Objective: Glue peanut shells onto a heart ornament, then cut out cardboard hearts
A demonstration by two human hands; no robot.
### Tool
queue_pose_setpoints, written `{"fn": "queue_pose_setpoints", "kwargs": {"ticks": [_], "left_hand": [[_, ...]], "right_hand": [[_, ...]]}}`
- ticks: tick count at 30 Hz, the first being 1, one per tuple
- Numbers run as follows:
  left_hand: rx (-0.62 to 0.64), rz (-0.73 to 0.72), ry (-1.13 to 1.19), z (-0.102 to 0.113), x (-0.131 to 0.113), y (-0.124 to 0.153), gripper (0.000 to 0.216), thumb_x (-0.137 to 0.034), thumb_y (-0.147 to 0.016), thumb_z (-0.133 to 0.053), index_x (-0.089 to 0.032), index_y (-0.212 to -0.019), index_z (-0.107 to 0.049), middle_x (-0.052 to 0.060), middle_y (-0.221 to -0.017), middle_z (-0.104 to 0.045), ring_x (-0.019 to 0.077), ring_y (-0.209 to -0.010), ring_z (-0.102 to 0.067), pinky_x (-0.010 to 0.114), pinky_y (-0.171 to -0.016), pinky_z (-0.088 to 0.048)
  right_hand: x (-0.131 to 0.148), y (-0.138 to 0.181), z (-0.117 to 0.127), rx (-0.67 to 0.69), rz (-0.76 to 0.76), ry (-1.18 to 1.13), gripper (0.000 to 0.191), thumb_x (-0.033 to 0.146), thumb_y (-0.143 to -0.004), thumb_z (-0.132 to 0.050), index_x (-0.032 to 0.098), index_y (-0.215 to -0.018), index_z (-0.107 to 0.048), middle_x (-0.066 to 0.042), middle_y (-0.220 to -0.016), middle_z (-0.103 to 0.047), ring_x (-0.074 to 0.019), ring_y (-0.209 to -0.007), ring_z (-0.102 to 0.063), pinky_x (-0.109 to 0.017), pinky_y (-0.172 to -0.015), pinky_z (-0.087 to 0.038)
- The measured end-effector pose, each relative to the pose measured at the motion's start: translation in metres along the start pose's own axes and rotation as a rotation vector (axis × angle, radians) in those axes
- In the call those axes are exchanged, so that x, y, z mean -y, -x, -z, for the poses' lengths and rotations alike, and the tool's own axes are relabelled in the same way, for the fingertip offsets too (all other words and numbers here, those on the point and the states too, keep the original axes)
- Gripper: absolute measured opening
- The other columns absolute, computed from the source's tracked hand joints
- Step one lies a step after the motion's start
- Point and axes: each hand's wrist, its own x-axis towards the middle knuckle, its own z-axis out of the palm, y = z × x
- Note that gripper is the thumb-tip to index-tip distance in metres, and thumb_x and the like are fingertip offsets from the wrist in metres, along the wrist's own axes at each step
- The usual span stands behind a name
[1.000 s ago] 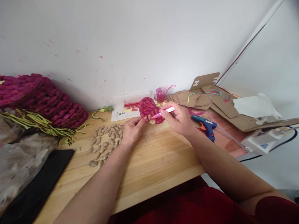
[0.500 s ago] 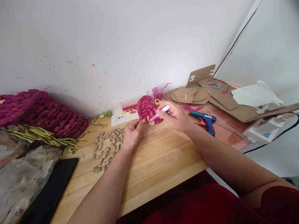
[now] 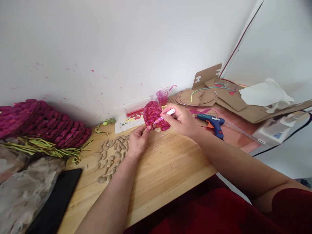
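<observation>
My left hand pinches the lower left edge of a heart-like piece covered in peanuts, which is painted magenta and propped up off the table. At its bottom edge one peanut is still pale. My right hand is closed around a paintbrush with a white handle. Pink paint coats the brush's lower part, and its tip touches the peanuts close to my left thumb. To the left of my left hand, loose unpainted peanuts lie on the wooden table.
Behind the piece stands a cup of magenta paint. A blue glue gun lies right of my right hand, near cardboard hearts. Stacked magenta pieces, a plastic bag and a black slab occupy the left.
The brush tip has moved slightly left and down over the piece. A pale peanut beside my left thumb now looks darker and pinker. The left hand keeps its hold.
</observation>
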Motion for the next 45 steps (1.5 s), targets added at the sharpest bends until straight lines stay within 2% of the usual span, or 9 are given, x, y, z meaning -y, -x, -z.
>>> {"fn": "queue_pose_setpoints", "kwargs": {"ticks": [6, 11, 15, 18, 28, 35, 40, 45], "left_hand": [[0.004, -0.003, -0.027, 0.0003, -0.0009, 0.0006, 0.043, -0.052, -0.085, -0.067, -0.013, -0.095, -0.08, 0.006, -0.081, -0.075, 0.0239, -0.088, -0.064, 0.03, -0.081, -0.047], [0.0, 0.005, -0.038, 0.0006, 0.0007, 0.0004, 0.043, -0.053, -0.086, -0.067, -0.013, -0.094, -0.08, 0.006, -0.081, -0.075, 0.0245, -0.088, -0.065, 0.031, -0.082, -0.048], [0.005, -0.002, -0.049, 0.0006, 0.0007, 0.0007, 0.042, -0.052, -0.087, -0.066, -0.013, -0.096, -0.08, 0.006, -0.083, -0.076, 0.0233, -0.086, -0.064, 0.031, -0.081, -0.047], [0.008, -0.007, -0.049, 0.0004, 0.001, 0.0011, 0.042, -0.053, -0.086, -0.066, -0.013, -0.094, -0.08, 0.006, -0.084, -0.076, 0.0234, -0.086, -0.065, 0.031, -0.082, -0.047], [0.029, -0.018, -0.063, -0.0001, 0.0016, 0.0003, 0.042, -0.053, -0.087, -0.065, -0.013, -0.093, -0.078, 0.005, -0.079, -0.073, 0.0237, -0.087, -0.064, 0.032, -0.084, -0.048], [0.017, -0.008, -0.076, -0.0006, -0.0014, 0.0007, 0.04, -0.053, -0.085, -0.066, -0.014, -0.087, -0.077, 0.003, -0.074, -0.07, 0.0211, -0.079, -0.061, 0.03, -0.078, -0.046], [0.016, -0.014, -0.075, -0.0007, -0.0028, 0.0014, 0.039, -0.052, -0.086, -0.065, -0.015, -0.083, -0.076, 0.002, -0.069, -0.067, 0.0214, -0.08, -0.06, 0.03, -0.078, -0.046], [0.004, 0.007, -0.056, -0.0004, -0.0027, 0.0016, 0.039, -0.053, -0.084, -0.067, -0.015, -0.084, -0.078, 0.002, -0.07, -0.068, 0.021, -0.079, -0.06, 0.029, -0.075, -0.046]], "right_hand": [[0.0, -0.0002, 0.0005, 0.053, 0.043, -0.003, 0.015, 0.032, -0.097, -0.062, 0.02, -0.089, -0.062, 0.0, -0.074, -0.063, -0.0137, -0.067, -0.055, -0.027, -0.064, -0.041], [0.0013, -0.0004, 0.001, -0.005, 0.047, 0.021, 0.014, 0.032, -0.098, -0.061, 0.02, -0.09, -0.062, -0.001, -0.075, -0.063, -0.0131, -0.066, -0.055, -0.026, -0.063, -0.04], [0.0008, -0.0001, -0.0001, 0.046, 0.075, 0.019, 0.015, 0.033, -0.098, -0.061, 0.02, -0.09, -0.062, 0.0, -0.076, -0.064, -0.0127, -0.065, -0.054, -0.026, -0.063, -0.041], [0.0017, 0.0002, -0.0002, 0.012, 0.072, 0.047, 0.013, 0.031, -0.097, -0.061, 0.02, -0.09, -0.063, -0.001, -0.077, -0.065, -0.0132, -0.067, -0.055, -0.026, -0.063, -0.041], [0.0034, -0.0001, -0.0008, 0.013, 0.033, 0.068, 0.012, 0.03, -0.096, -0.062, 0.02, -0.089, -0.063, -0.001, -0.074, -0.065, -0.0128, -0.065, -0.055, -0.026, -0.061, -0.039], [0.0021, 0.0005, -0.0019, 0.038, 0.039, 0.022, 0.017, 0.034, -0.097, -0.061, 0.02, -0.089, -0.062, 0.0, -0.074, -0.066, -0.0122, -0.062, -0.053, -0.026, -0.06, -0.039], [0.0027, 0.0002, -0.0002, -0.007, 0.009, 0.076, 0.015, 0.033, -0.097, -0.061, 0.02, -0.089, -0.063, 0.0, -0.074, -0.065, -0.0131, -0.064, -0.054, -0.027, -0.061, -0.039], [0.0045, -0.0003, 0.0013, 0.011, 0.011, 0.041, 0.014, 0.033, -0.097, -0.061, 0.021, -0.089, -0.062, 0.0, -0.073, -0.065, -0.013, -0.064, -0.054, -0.026, -0.061, -0.04]]}}
